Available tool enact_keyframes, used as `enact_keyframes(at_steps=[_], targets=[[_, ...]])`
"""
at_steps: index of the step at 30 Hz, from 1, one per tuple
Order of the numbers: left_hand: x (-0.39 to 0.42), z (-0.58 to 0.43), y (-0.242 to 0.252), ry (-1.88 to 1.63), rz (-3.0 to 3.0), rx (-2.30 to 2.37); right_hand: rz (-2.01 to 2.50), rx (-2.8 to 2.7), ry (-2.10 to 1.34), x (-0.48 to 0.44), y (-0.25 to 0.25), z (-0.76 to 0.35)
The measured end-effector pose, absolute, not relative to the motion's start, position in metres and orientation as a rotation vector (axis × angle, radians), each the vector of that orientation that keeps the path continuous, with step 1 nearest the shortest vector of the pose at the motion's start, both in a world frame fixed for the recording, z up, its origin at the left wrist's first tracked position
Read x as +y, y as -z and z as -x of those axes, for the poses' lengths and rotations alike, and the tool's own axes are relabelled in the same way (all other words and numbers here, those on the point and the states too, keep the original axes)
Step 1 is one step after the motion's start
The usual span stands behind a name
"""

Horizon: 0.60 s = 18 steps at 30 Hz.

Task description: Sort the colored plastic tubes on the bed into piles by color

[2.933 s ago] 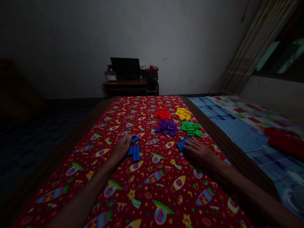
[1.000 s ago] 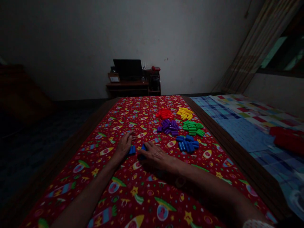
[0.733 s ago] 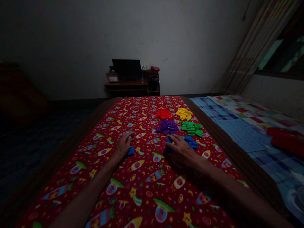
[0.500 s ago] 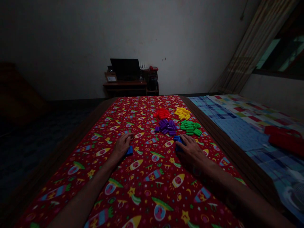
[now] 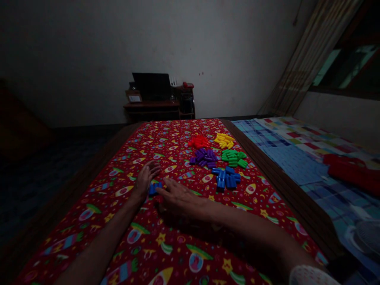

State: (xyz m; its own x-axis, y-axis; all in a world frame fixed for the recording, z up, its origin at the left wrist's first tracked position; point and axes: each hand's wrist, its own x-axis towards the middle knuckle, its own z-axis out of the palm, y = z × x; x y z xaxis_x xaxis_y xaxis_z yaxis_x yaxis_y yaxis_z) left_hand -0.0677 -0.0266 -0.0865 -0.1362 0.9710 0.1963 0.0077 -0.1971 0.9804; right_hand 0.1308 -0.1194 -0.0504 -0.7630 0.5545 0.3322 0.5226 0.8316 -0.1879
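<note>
My left hand (image 5: 146,179) rests on the left of the red patterned cloth (image 5: 178,257), fingers stretched out and slightly apart. Just to its right lies a small group of blue cylinder-shaped blocks (image 5: 154,189). My right hand (image 5: 179,196) reaches across from the right with its fingers apart, their tips beside those blue blocks; whether they touch is hard to see. A larger pile of blue blocks (image 5: 226,179) lies to the right, beyond my right forearm.
Piles of purple (image 5: 204,157), green (image 5: 234,157), red (image 5: 198,141) and yellow blocks (image 5: 224,140) lie farther back on the cloth. A bed with a plaid cover (image 5: 285,154) adjoins on the right. Against the wall stands a desk (image 5: 151,104) with a dark monitor (image 5: 152,86).
My right hand has left the blue pile on the right and swung left to the small blue group. My left hand has shifted slightly left and opened, uncovering these blocks.
</note>
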Motion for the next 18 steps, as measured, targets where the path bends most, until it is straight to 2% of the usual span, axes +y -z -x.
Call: enact_keyframes(at_steps=[7, 11, 18], targets=[[-0.025, 0.077, 0.084, -1.509, -1.164, 1.184, 0.844, -2.771, -0.047, -0.091, 0.056, -0.091], [-0.025, 0.073, 0.085, -1.513, -1.146, 1.163, 0.878, -2.699, 0.079, -0.098, 0.058, -0.136], [-0.022, 0.071, 0.087, -1.477, -1.23, 1.2, 1.24, -2.675, 0.308, -0.112, 0.039, -0.234]])
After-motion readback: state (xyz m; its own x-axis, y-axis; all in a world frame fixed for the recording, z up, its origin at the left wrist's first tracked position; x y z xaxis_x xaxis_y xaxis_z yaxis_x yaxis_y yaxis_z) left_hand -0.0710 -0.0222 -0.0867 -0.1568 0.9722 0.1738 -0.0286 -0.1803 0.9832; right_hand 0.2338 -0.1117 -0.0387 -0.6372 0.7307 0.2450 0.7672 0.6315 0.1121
